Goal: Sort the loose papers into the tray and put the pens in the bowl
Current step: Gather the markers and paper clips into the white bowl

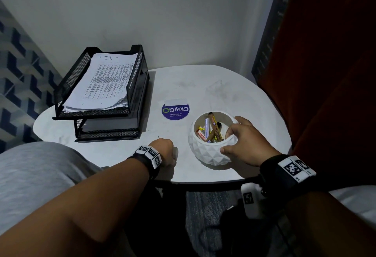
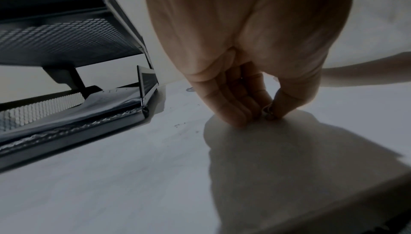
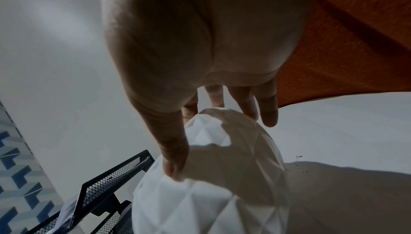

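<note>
The papers (image 1: pixel 105 81) are stacked in the top level of the black tray (image 1: pixel 81 67), and the pens (image 1: pixel 212 129) are lying in the white bowl (image 1: pixel 209 152) on the bench (image 1: pixel 203 85). The right hand (image 1: pixel 244 144) is spread over the bowl, with the thumb pressed on its near side and the fingers (image 1: pixel 230 132) hooked over the far rim. The left hand (image 1: pixel 164 151) is set down on the bench beside the bowl, and its fingertips (image 2: pixel 235 118) are pinched together on something tiny and shiny (image 2: pixel 268 112); what it is cannot be told.

The bowl could be tipped or pushed toward the bench edge if it is pulled too hard, and the pens could be spilled. The tiny thing could be dropped if the pinch is let loose.

The pens and papers are shown only in the head view. The pinch is shown only in the left wrist view, since it is hidden under the hand from above. The thumb on the bowl's bumpy side (image 3: pixel 222 176) is shown best in the right wrist view.
</note>
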Tool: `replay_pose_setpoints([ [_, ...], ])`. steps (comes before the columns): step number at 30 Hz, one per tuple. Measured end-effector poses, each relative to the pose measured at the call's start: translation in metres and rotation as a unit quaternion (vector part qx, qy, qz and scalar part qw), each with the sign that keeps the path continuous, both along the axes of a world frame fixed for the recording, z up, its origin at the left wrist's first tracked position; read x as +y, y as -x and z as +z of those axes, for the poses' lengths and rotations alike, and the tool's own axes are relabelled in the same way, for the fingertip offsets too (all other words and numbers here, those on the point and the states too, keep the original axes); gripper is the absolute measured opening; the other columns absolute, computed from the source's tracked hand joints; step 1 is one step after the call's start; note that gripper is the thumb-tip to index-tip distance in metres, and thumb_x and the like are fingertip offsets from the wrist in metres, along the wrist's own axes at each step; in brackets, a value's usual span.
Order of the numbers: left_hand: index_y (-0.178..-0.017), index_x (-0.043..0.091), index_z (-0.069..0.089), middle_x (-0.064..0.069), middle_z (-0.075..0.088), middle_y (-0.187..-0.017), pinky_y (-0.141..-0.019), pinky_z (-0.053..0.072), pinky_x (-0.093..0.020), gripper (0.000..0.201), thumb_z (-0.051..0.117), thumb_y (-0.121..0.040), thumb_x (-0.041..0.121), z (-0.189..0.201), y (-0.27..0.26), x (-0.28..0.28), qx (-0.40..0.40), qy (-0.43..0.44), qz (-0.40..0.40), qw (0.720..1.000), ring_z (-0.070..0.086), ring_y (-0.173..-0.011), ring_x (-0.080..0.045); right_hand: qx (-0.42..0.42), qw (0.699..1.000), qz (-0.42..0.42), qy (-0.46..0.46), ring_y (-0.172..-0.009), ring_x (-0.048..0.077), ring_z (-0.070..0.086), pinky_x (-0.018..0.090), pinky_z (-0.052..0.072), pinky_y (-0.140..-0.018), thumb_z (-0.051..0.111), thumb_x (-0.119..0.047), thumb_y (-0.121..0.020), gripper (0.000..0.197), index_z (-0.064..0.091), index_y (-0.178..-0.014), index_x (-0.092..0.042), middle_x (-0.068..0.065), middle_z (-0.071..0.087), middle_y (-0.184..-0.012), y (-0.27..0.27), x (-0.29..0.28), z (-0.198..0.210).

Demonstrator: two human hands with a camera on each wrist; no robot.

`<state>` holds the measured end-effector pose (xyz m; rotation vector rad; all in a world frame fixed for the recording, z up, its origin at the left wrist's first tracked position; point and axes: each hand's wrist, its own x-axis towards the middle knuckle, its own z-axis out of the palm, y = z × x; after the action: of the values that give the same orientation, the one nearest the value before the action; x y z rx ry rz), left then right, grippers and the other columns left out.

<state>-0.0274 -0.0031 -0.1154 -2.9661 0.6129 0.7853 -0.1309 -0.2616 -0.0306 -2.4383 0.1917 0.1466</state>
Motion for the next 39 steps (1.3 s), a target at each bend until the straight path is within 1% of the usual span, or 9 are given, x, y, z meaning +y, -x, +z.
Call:
replay_pose_setpoints([
  [5,-0.081,0.022,0.063,-0.004,0.068,-0.090,-0.078,0.054,-0.031,0.006,0.063,-0.083,0.028,0.006,0.008,-0.005,-0.031,-0.036,-0.081,0.996,0.066,-0.094,-0.026,0.001,1.000,0.003,0.007,-0.129,0.017,0.050,0.036,0.044,-0.106,0.089,-0.031,-0.061,0.033,0.061,-0.080,-0.029,-0.002,0.037,-0.152,-0.001,-0.002,-0.005],
  [10,-0.075,0.020,0.064,-0.004,0.071,-0.088,-0.071,0.053,-0.028,0.004,0.065,-0.077,0.023,0.005,0.008,-0.004,-0.030,-0.003,-0.047,0.998,0.067,-0.089,-0.027,0.002,1.000,0.005,0.009,-0.133,0.019,0.048,0.039,0.043,-0.108,0.088,-0.034,-0.059,0.034,0.060,-0.078,-0.032,0.000,0.036,-0.154,-0.002,-0.002,-0.007],
  [13,-0.071,0.012,0.068,-0.001,0.067,-0.072,-0.064,0.047,-0.024,0.021,0.067,-0.081,0.030,0.013,0.003,-0.001,-0.081,0.100,0.079,0.989,0.067,-0.076,-0.026,0.002,1.000,0.005,0.010,-0.132,0.019,0.048,0.037,0.043,-0.107,0.088,-0.033,-0.060,0.033,0.060,-0.078,-0.031,0.000,0.037,-0.153,-0.002,-0.002,-0.006],
  [16,-0.069,0.014,0.070,0.001,0.071,-0.069,-0.067,0.055,-0.026,0.013,0.072,-0.073,0.026,0.045,-0.019,-0.009,-0.078,0.261,0.203,0.941,0.069,-0.072,-0.022,-0.002,1.000,0.005,0.011,-0.135,0.020,0.047,0.033,0.041,-0.107,0.088,-0.029,-0.062,0.033,0.061,-0.080,-0.030,-0.001,0.032,-0.157,-0.002,0.000,-0.003],
  [20,-0.078,0.018,0.065,0.001,0.067,-0.060,-0.067,0.059,-0.034,0.017,0.071,-0.062,0.014,0.100,-0.026,-0.039,-0.027,0.440,0.178,0.880,0.063,-0.053,-0.020,-0.009,1.000,0.012,0.008,-0.135,0.018,0.047,0.031,0.041,-0.105,0.088,-0.029,-0.063,0.033,0.062,-0.083,-0.029,-0.003,0.028,-0.159,-0.002,0.004,0.000],
  [24,-0.091,0.025,0.076,0.010,0.074,-0.074,-0.079,0.060,-0.029,0.019,0.074,-0.074,0.016,0.119,-0.009,-0.057,-0.072,0.374,0.029,0.924,0.069,-0.070,-0.005,-0.028,0.999,0.020,0.010,-0.136,0.017,0.046,0.029,0.042,-0.100,0.086,-0.028,-0.064,0.031,0.064,-0.086,-0.028,-0.005,0.023,-0.162,-0.001,0.015,0.009],
  [28,-0.114,0.034,0.075,0.010,0.076,-0.105,-0.088,0.053,-0.025,0.030,0.067,-0.088,0.023,0.119,0.002,-0.046,-0.122,0.307,-0.061,0.942,0.069,-0.099,-0.009,-0.051,0.998,0.026,-0.009,-0.140,0.013,0.041,0.024,0.036,-0.096,0.085,-0.025,-0.066,0.029,0.064,-0.086,-0.026,-0.006,0.020,-0.164,0.004,0.027,0.021],
  [35,-0.115,0.039,0.072,0.017,0.075,-0.102,-0.084,0.053,-0.019,0.029,0.071,-0.087,0.041,0.162,0.017,0.005,-0.051,0.343,-0.046,0.937,0.068,-0.086,0.005,-0.088,0.995,0.023,-0.032,-0.118,-0.006,0.035,0.007,0.034,-0.085,0.088,-0.021,-0.066,0.029,0.063,-0.081,-0.023,-0.021,0.029,-0.140,0.011,0.042,0.020],
  [39,-0.106,0.031,0.074,0.014,0.074,-0.094,-0.081,0.053,-0.022,0.022,0.068,-0.088,0.041,0.164,0.032,0.037,-0.036,0.267,-0.093,0.959,0.063,-0.073,0.003,-0.087,0.992,-0.027,-0.086,-0.121,0.006,0.050,0.028,0.043,-0.097,0.090,-0.020,-0.066,0.029,0.065,-0.078,-0.022,-0.013,0.049,-0.131,0.000,0.048,0.015],
])
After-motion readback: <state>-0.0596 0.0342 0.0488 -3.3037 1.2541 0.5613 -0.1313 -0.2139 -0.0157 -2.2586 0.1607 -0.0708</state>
